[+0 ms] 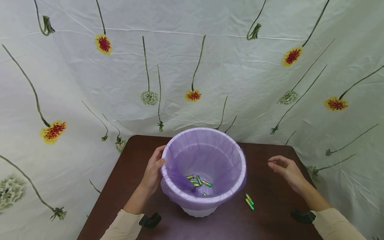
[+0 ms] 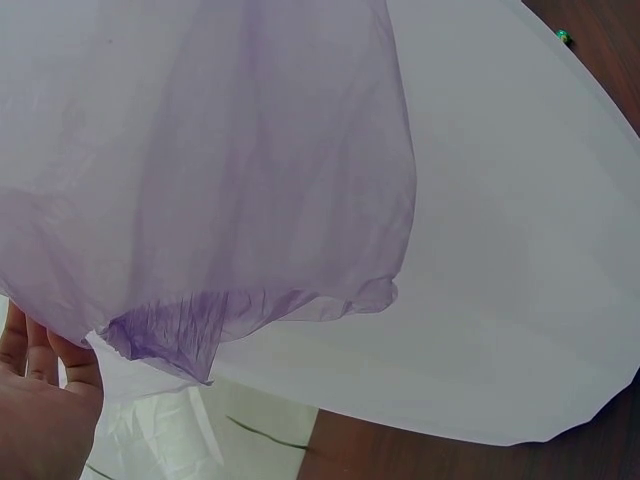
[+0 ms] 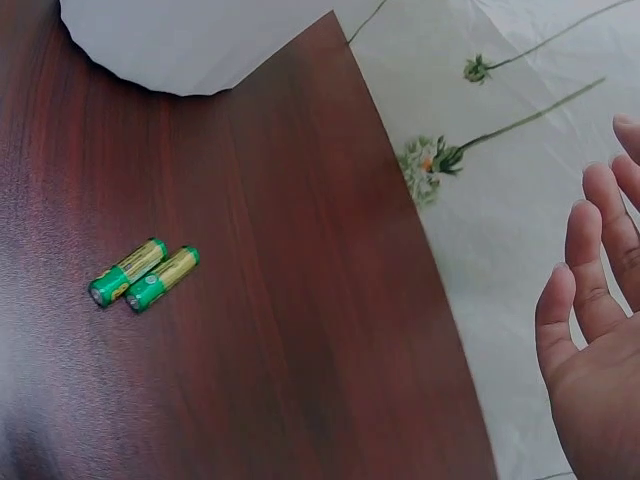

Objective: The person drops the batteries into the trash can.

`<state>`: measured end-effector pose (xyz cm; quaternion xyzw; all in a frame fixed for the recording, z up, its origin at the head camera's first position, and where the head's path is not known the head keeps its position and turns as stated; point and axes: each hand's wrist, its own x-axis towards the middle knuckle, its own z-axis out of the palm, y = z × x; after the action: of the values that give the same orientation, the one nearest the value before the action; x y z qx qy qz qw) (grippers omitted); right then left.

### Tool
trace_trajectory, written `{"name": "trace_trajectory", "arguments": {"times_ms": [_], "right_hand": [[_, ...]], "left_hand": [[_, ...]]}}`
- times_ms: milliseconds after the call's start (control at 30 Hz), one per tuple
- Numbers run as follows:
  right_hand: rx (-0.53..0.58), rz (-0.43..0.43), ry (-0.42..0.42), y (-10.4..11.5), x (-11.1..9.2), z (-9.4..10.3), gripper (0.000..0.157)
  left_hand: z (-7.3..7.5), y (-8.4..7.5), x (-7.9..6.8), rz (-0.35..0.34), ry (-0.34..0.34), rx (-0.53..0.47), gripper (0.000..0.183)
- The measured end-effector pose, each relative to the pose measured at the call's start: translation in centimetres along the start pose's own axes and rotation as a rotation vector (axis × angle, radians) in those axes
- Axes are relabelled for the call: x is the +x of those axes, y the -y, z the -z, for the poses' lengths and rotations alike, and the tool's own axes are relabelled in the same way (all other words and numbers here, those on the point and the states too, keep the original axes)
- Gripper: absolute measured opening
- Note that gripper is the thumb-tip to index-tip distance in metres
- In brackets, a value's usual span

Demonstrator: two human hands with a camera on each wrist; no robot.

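Note:
A white trash can [image 1: 199, 212] lined with a thin purple bag [image 1: 207, 146] stands upright on the table. Several green-and-gold batteries [image 1: 206, 183] lie at its bottom. My left hand [image 1: 153, 171] holds the can at the left of its rim, thumb at the edge and fingers against the outside. From the left wrist, the bag's loose hem [image 2: 300, 300] hangs down beside those fingers. Two more batteries [image 3: 145, 275] lie side by side on the table, right of the can. My right hand [image 1: 288, 171] hovers past them with relaxed, slightly bent fingers and holds nothing.
The dark brown wooden table [image 1: 120, 180] has rounded far corners. A white cloth [image 1: 180, 66] printed with flowers hangs behind it and along both sides. A black band [image 1: 151, 220] sits on the left wrist, and another [image 1: 303, 216] on the right.

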<state>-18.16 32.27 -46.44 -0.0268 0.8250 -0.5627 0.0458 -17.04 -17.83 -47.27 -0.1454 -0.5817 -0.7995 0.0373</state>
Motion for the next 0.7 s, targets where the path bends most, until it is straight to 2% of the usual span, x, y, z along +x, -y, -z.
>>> {"name": "trace_trajectory", "arguments": {"times_ms": [467,700], "right_hand": [[0.107,-0.009,-0.009,-3.2,-0.5,-2.8,0.037],[0.104,-0.082,-0.043,-5.2,-1.2,-4.2,0.04]], "left_hand": [[0.0,0.1,0.1,-0.015,-0.017,0.0,0.045],[0.0,0.3,0.1,-0.01,-0.013,-0.009,0.043]]}}
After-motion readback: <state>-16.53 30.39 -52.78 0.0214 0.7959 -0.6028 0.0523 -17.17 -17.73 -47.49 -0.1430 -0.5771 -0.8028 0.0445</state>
